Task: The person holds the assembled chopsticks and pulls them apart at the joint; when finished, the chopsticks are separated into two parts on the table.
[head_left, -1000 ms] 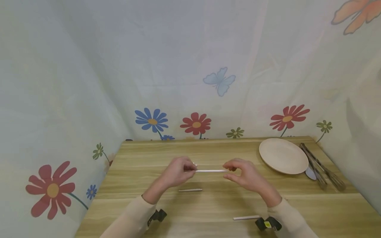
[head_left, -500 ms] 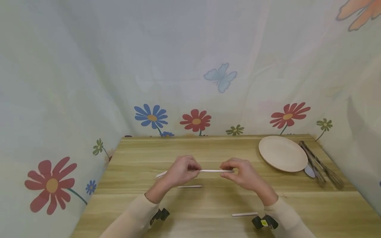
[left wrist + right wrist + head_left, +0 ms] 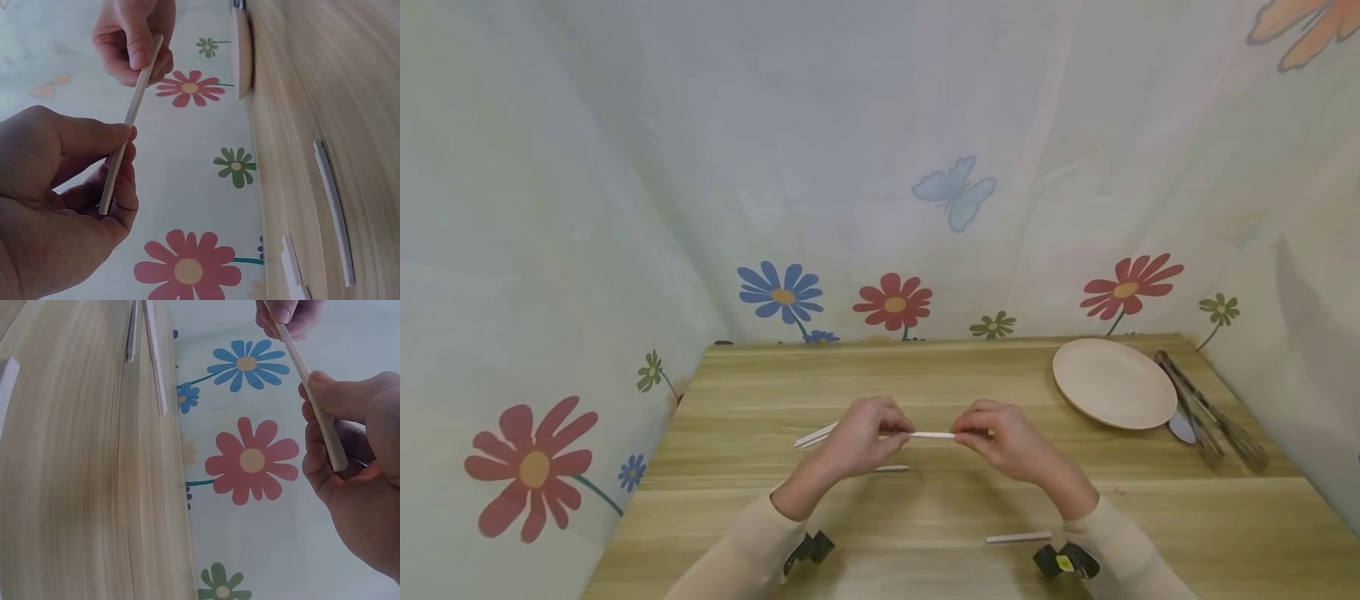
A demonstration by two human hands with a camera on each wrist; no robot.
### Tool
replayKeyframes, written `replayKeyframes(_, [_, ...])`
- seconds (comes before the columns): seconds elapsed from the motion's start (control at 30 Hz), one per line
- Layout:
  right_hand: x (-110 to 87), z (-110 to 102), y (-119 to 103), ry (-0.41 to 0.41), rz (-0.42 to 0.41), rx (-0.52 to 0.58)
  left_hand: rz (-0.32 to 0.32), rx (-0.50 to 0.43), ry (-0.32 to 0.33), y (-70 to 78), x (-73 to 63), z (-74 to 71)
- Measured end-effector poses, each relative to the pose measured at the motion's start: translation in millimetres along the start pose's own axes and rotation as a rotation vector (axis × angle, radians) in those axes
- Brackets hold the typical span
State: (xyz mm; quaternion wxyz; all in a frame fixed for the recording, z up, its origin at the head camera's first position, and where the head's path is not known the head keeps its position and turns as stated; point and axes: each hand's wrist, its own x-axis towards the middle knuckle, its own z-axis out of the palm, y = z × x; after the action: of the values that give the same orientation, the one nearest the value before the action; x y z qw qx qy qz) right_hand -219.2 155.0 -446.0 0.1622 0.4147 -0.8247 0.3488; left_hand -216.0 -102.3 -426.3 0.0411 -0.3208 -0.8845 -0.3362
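Observation:
A thin pale stick with squared edges is held level above the table between my two hands. My left hand pinches it near one end between thumb and fingers, and the end pokes past the thumb in the left wrist view. Near the other end, my right hand pinches the same stick with thumb and fingertips. Below the left hand lies a similar stick, partly hidden by that wrist. Beyond the left forearm more sticks lie close together, and another stick is near the right wrist.
A round beige plate sits at the back right of the wooden table. Beside it lie a spoon and a whisk, with another long dark-handled utensil alongside. A flowered curtain hangs behind the table.
My left hand has shifted slightly right. My right fingers, spread around the stick's end before, now pinch it, and the hands are closer together. The sticks beyond the left forearm have come into view.

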Motion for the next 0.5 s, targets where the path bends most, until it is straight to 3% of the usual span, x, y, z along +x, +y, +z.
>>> replayKeyframes(0.2, [1.5, 2.3, -0.9, 0.031, -0.098, -0.095, 0.021, 0.012, 0.033, 0.7, -4.7, 3.6])
replayKeyframes(0.5, [-1.4, 8.6, -4.2, 0.069, -0.087, -0.108, 0.028, 0.052, 0.091, 2.7, -7.9, 8.8])
